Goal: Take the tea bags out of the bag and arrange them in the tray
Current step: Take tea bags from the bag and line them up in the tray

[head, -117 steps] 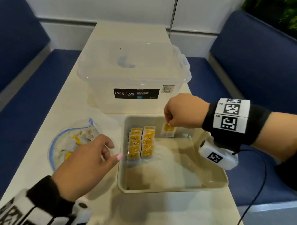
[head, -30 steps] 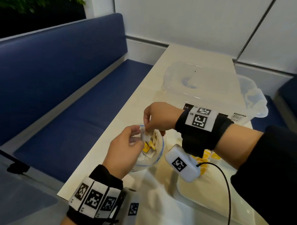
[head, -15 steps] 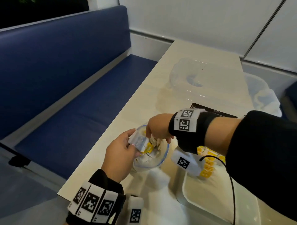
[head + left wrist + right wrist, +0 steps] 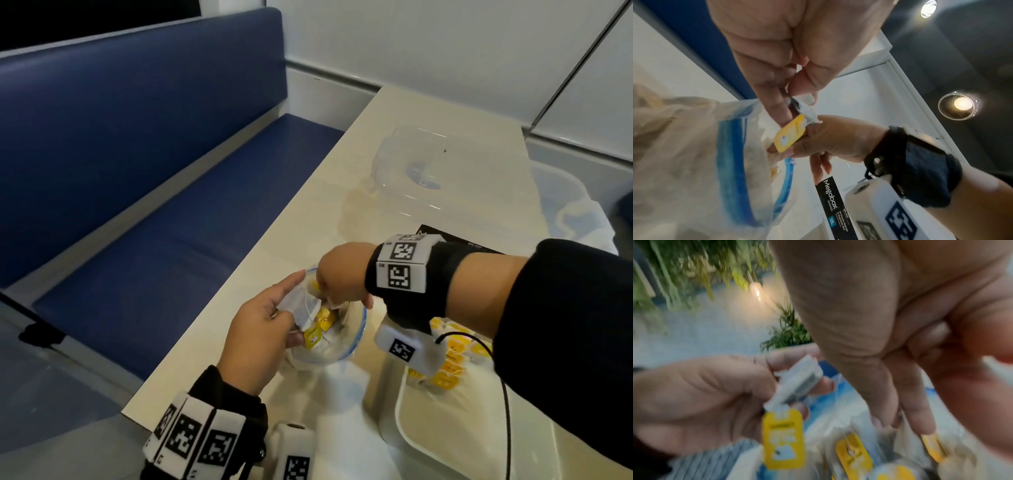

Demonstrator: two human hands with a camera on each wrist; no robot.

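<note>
My left hand (image 4: 274, 318) pinches a small stack of white tea bags (image 4: 301, 306) with yellow tags (image 4: 313, 337), just above the mouth of the clear zip bag (image 4: 342, 353). In the left wrist view its thumb and fingers (image 4: 777, 97) close on the tea bag (image 4: 807, 112); a yellow tag (image 4: 790, 134) hangs below. My right hand (image 4: 337, 282) reaches down into the zip bag. In the right wrist view its fingertips (image 4: 920, 423) are among loose tea bags (image 4: 853, 451), blurred, so any grasp is unclear. Rows of tea bags (image 4: 452, 363) stand in the white tray (image 4: 399, 414).
A clear Megabox storage box (image 4: 445, 178) stands on the table behind the tray, its label (image 4: 830, 203) near my right wrist. The table's left edge (image 4: 219, 291) runs next to a blue bench (image 4: 154, 222). The right arm's cable (image 4: 507, 411) hangs over the tray.
3.9 s ago my right hand set a tea bag in the tray. Both hands since moved to the zip bag; the left now holds tea bags and the right has dipped deeper inside.
</note>
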